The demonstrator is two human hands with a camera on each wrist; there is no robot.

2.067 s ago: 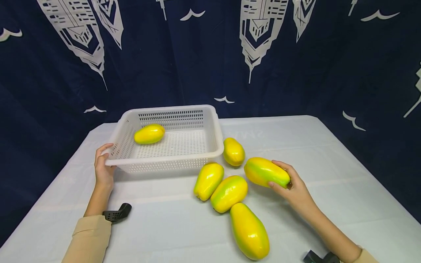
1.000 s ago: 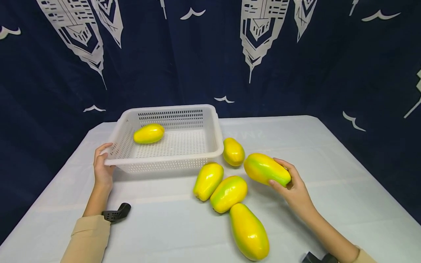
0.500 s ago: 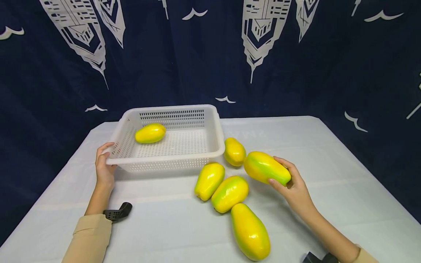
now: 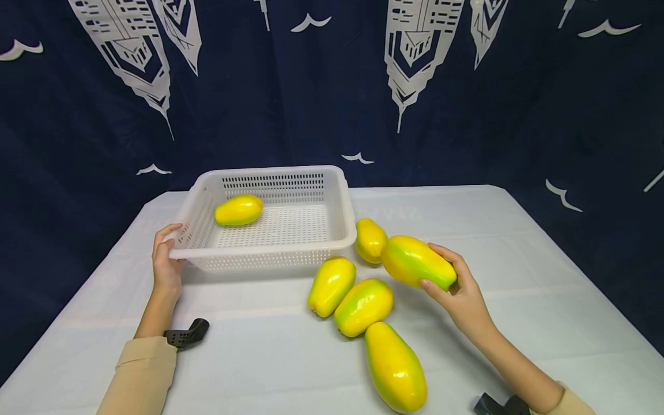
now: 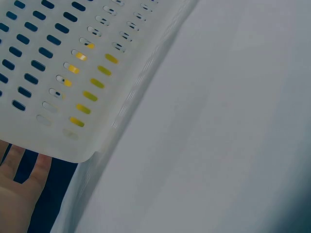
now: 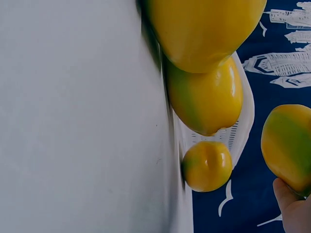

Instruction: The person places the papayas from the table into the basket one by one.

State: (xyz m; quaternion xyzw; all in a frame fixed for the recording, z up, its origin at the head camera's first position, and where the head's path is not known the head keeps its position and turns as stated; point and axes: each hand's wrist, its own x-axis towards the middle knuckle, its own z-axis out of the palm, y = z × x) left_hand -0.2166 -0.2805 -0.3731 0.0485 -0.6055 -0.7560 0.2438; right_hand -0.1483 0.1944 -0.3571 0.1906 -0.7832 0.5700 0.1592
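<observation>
Clock as the seated person sees it, 12 toward the curtain. Left hand curls round the rim of the white basket at its 8 o'clock corner, fingers also showing past the edge in the left wrist view. Probably there to steady it; a light basket with little weight inside could slide. Right hand grips the held papaya, thumb on the near side, fingers over the far side, up off the table, at the basket's 4 o'clock. Gripping by the 4 o'clock end likely suits so fat a fruit and leaves the basket-side end free.

One papaya, the basket papaya, lies inside at 10 o'clock from the basket's middle. Four more lie loose: far papaya just beside the basket's 3–4 o'clock side, then left papaya, middle papaya and near papaya strung out around 5 o'clock, seemingly within easy reach of the right hand.

Versus two seconds back: held papaya is a bit higher and nudged toward 11, now overlapping the far papaya in the head view; there was a gap. Basket, left hand's grip, loose fruit: same. Head view shifted slightly.
</observation>
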